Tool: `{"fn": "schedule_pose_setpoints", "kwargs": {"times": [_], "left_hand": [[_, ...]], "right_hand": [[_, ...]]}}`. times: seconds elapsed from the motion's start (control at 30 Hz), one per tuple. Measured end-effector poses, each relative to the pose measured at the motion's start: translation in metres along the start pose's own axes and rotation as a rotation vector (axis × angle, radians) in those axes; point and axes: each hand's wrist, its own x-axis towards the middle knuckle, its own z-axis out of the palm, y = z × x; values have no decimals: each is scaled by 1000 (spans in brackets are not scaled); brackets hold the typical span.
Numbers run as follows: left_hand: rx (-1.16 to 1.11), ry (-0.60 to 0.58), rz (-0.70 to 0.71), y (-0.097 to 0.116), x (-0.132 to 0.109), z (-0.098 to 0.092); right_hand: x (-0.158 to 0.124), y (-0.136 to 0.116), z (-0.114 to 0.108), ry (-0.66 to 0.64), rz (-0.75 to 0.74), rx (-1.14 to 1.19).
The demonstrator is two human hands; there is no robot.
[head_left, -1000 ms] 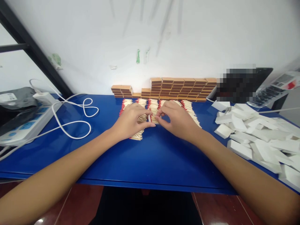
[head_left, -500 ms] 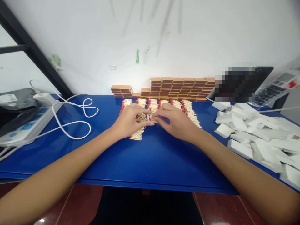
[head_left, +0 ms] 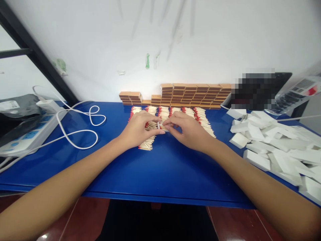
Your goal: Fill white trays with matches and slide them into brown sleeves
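Between thumb and fingers, my left hand [head_left: 137,130] grips a small white matchbox tray [head_left: 158,125], tilted just above the table. Red match heads show inside it. My right hand [head_left: 189,130] is closed at the tray's other side, with fingertips pinched at the matches there; whether it holds the tray or the matches is partly hidden by the fingers. Behind and under both hands lie several rows of matches [head_left: 204,120], pale sticks with red heads. Another bundle of matches [head_left: 145,144] pokes out below my left hand.
Brown matchboxes [head_left: 190,93] are stacked along the wall. Many white trays [head_left: 272,134] lie heaped on the right side of the blue table [head_left: 160,174], near a dark screen [head_left: 260,90]. At left are a power strip [head_left: 30,132] and a looped white cable [head_left: 75,147].
The hands stay almost in place. The right fingertips have shifted slightly at the tray, and red match heads show a little more plainly inside it.
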Motion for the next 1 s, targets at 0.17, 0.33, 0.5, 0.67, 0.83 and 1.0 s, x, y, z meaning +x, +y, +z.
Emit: {"fn": "schedule_pose_setpoints", "kwargs": {"times": [0.17,0.33,0.5,0.67,0.83,1.0], "left_hand": [[1,-1,-8,1,0,-1],[-1,-4,-12,0,0,0],[-7,-2,-8,-1,0,0],[-17,-24,0,-1,0,0],[-22,-34,3,0,0,1],[-24,-37,1,1,0,1]], "right_hand": [[0,0,0,-2,9,-23],[0,-1,2,-12,2,-15],[1,-1,0,-32,34,54],[1,0,0,-37,65,79],[1,1,0,-21,67,96],[0,3,-1,-35,74,125]]}}
